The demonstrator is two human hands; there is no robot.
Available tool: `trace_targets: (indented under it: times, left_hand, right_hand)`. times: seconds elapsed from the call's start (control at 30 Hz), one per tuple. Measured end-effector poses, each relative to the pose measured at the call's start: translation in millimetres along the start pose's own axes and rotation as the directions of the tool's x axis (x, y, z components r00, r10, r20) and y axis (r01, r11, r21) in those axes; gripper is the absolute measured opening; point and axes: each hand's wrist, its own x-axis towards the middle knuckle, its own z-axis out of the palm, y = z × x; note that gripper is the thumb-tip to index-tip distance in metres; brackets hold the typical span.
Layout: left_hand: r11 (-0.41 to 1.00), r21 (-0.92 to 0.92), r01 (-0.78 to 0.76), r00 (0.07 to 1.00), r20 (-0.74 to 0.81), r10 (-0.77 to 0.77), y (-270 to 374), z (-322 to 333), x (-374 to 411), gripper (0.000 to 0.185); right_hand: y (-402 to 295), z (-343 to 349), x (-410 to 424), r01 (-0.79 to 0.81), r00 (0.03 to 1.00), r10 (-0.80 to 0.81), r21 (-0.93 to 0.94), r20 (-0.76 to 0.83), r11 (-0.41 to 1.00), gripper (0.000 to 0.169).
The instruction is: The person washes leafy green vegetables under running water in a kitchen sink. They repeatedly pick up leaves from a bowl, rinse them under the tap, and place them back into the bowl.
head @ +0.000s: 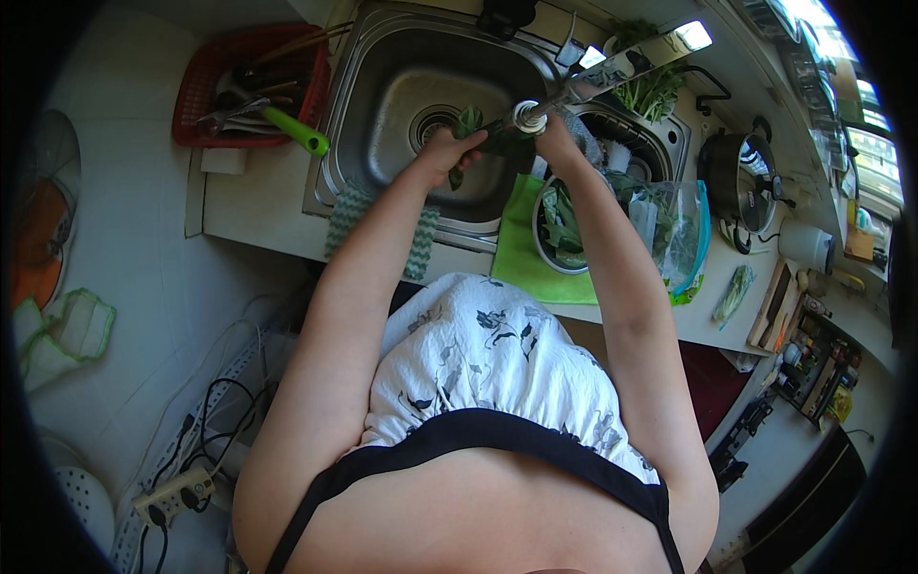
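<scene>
Over the basin of a stainless steel sink [391, 104], my left hand [446, 156] grips leafy greens [470, 120], whose leaves stick out above and below the fingers. To the right, my right hand [556, 142] is beside the end of the faucet [529, 117], partly hidden behind it; dark leaves lie between the hands, and whether the right hand holds them cannot be made out. A round bowl with green leaves [563, 226] stands on a green cloth [518, 247], partly behind my right forearm. Beside it lies a clear zip bag [678, 229] with more greens.
A red plastic basket [188, 93] with utensils and a green-handled tool [297, 133] stands left of the sink. A patterned cloth [423, 244] hangs over the front edge. At right are a pot [724, 176], a wrapped vegetable [734, 295] and leafy greens [656, 93] behind the smaller basin.
</scene>
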Motion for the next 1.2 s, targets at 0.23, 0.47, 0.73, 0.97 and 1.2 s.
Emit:
trace_targets:
  times: [0.23, 0.47, 0.73, 0.97, 1.2]
  left_hand:
    - [1.000, 0.022, -0.014, 0.999, -0.035, 0.015, -11, -8, -5, 0.024]
    - [0.995, -0.098, -0.012, 0.988, -0.153, -0.003, -21, -24, -4, 0.019]
    - [0.985, -0.150, 0.081, 0.985, -0.138, -0.102, -7, -10, -9, 0.024]
    - [0.937, -0.265, 0.228, 0.969, -0.028, -0.244, -5, 0, -9, 0.026]
    - [0.985, -0.168, 0.042, 0.977, -0.200, -0.076, -8, -1, -2, 0.015]
  right_hand:
    - [-43, 4, -26, -0.149, 0.984, 0.160, -0.132, 0.075, 0.980, 0.020]
    - [-35, 5, -26, -0.080, 0.994, 0.089, -0.129, 0.067, 0.988, 0.020]
    - [-19, 4, -17, 0.018, 0.993, 0.011, -0.250, 0.114, 0.968, 0.027]
    - [-20, 11, -19, 0.009, 0.996, 0.005, -0.155, 0.090, 0.988, 0.029]
    - [-8, -1, -20, 0.320, 0.944, -0.194, -0.604, 0.267, 0.730, 0.020]
